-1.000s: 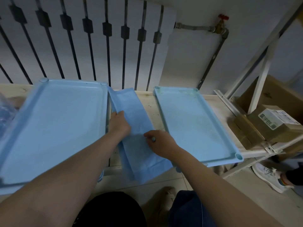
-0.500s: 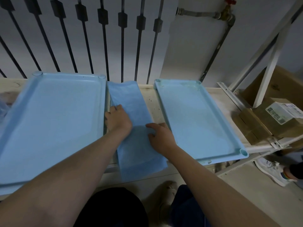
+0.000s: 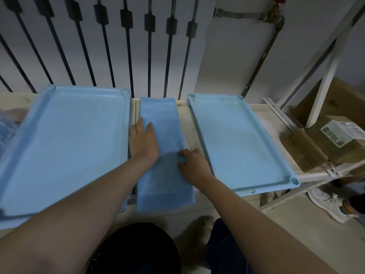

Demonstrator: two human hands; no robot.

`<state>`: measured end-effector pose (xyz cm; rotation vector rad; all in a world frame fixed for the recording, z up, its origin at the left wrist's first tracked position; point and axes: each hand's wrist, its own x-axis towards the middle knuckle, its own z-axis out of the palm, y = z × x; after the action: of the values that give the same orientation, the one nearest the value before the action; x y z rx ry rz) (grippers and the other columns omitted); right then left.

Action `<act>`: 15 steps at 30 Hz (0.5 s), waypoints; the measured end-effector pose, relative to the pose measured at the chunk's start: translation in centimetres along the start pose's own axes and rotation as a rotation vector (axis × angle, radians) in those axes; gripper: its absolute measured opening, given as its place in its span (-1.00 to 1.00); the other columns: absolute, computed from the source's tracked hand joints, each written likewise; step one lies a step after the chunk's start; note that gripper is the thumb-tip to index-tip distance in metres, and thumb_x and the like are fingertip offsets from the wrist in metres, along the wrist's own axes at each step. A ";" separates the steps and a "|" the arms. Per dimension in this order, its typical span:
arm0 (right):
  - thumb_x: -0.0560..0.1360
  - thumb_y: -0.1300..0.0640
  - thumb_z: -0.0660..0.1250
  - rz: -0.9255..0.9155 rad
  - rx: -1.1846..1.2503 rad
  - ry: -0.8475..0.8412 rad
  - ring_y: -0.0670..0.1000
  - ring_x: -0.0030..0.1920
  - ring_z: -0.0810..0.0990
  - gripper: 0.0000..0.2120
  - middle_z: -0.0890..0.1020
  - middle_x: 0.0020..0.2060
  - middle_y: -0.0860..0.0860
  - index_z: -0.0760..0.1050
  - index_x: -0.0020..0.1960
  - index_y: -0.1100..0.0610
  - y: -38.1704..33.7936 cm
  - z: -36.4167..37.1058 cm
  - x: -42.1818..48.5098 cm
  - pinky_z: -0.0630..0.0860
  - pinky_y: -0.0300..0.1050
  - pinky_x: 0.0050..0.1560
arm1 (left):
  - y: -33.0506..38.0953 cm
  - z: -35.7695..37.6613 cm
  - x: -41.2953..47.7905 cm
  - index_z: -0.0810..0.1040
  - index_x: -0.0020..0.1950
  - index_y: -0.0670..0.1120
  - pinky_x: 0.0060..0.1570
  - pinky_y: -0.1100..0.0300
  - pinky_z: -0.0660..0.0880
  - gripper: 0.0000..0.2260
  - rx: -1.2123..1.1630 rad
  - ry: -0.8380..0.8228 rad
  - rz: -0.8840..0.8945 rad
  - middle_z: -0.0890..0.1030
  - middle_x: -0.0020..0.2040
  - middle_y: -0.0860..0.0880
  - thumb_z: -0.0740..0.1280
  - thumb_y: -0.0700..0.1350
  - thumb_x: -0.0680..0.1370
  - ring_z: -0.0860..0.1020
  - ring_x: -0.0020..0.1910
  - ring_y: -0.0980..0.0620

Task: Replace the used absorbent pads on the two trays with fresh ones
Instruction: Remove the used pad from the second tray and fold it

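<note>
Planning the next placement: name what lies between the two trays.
Head view: a folded blue pad, left hand flat on it, right hand gripping it.

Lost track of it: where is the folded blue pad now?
Head view, centre: the folded pad lies on the bench between the left tray and right tray, left hand flat on it, right hand pinching its edge.

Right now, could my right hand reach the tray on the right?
Probably yes. The right hand is beside the right tray, with nothing between them, though it grips the folded blue pad.
</note>
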<state>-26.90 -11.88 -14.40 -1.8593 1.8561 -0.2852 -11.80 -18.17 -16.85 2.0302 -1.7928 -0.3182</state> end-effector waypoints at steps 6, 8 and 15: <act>0.56 0.07 0.20 -0.068 -0.182 0.232 0.25 0.32 0.29 -0.57 0.34 0.33 0.20 0.36 0.37 0.22 0.3 0.9 0.0 0.28 0.02 0.36 | 0.0 1.0 -3.3 -0.21 0.57 -0.10 0.50 -0.01 -0.25 -0.44 0.220 -0.374 0.184 -0.27 0.56 -0.04 -0.09 0.09 0.66 -0.27 0.53 -0.05; 0.60 -0.06 0.12 -0.138 -0.215 0.141 0.19 0.50 0.07 -0.41 0.12 0.51 0.17 0.12 0.51 0.24 0.3 1.7 -0.2 0.06 0.05 0.50 | -0.2 1.1 -3.7 -0.26 0.56 -0.07 0.49 -0.01 -0.28 -0.43 0.250 -0.432 0.163 -0.31 0.55 -0.03 -0.14 0.13 0.65 -0.31 0.52 -0.02; 0.60 -0.25 -0.16 -0.032 -0.344 -0.048 0.02 0.54 -0.28 -0.31 -0.20 0.55 0.02 -0.23 0.56 0.13 2.4 3.5 -1.3 -0.27 0.07 0.51 | -0.5 -0.2 -3.7 -0.28 0.55 -0.04 0.46 -0.07 -0.35 -0.45 0.548 -0.402 0.223 -0.28 0.55 -0.07 -0.23 0.16 0.63 -0.27 0.53 -0.04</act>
<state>-27.41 -9.81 -18.30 -2.0996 1.9384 0.0745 -11.79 -14.44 -17.22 2.1927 -2.5599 -0.1870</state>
